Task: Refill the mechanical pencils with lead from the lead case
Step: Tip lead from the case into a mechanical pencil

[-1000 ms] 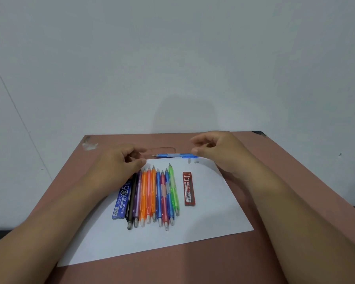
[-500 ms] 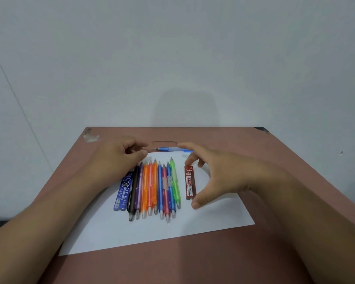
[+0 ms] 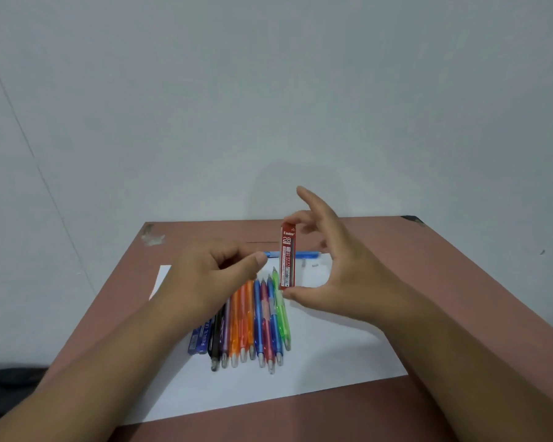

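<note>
- Head view: our right hand (image 3: 339,282) pinches the red lead case (image 3: 288,256) end to end, upright, above the paper (image 3: 332,362).
- Left hand (image 3: 211,275) is loosely curled over the pencil row (image 3: 253,320); we can't tell if it holds anything.
- A blue pencil (image 3: 305,254) lies apart at the paper's far edge, two small bits beside it, probably opened.
- No lead loaded yet; the row looks untouched.
</note>
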`<action>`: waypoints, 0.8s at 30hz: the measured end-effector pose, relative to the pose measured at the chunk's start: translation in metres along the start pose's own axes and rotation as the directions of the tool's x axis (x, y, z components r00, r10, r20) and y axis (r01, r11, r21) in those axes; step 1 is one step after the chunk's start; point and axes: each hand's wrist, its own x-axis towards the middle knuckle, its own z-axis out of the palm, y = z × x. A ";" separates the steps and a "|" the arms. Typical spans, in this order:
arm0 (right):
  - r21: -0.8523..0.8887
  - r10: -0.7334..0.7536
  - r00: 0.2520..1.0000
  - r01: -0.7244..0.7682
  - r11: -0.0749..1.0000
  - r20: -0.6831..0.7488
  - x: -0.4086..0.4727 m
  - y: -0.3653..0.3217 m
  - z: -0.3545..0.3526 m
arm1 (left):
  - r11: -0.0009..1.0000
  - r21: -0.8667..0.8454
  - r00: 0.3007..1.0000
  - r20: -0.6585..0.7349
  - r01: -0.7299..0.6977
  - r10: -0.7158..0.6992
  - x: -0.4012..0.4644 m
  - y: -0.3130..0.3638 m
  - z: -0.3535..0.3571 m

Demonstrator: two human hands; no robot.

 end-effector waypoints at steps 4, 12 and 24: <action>-0.054 -0.104 0.994 0.102 0.993 -0.032 0.002 -0.006 0.006 | 0.984 -0.177 0.998 0.067 0.009 0.003 -0.004 0.010 0.006; 0.082 -0.043 0.996 0.049 0.995 -0.075 0.004 -0.008 0.010 | 0.976 -0.217 0.999 0.032 0.037 -0.031 -0.007 0.015 0.010; 0.848 0.166 0.969 -0.240 0.472 0.182 0.011 0.015 0.022 | 0.976 -0.212 0.997 0.068 0.047 -0.033 -0.009 0.017 0.012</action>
